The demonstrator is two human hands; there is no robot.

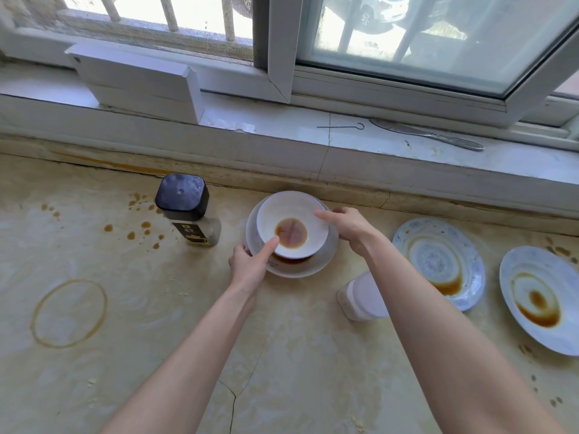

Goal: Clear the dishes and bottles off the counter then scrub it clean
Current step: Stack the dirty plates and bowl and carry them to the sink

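White porcelain, the small bowl (293, 225) sits slightly tilted inside a larger dish (300, 267) towards the back of the counter (156, 339), with a round pool of brown sauce in its bottom. The left hand (250, 261) clasps the near-left edge of the larger dish, its thumb laid over the bowl's rim. The right hand (351, 228) grips the right side, thumb on the bowl's rim and fingers curled behind the dish. A dark-capped bottle (188, 211) stands just left of the stack. A white bottle (365, 296) is partly hidden by the right forearm. Further right lie a blue-patterned plate (438, 261) and a pale plate (539, 299), both smeared with sauce. Brown drops and a ring stain (69, 313) mark the beige counter. A white box (138, 79) and a knife (429, 134) lie on the windowsill.
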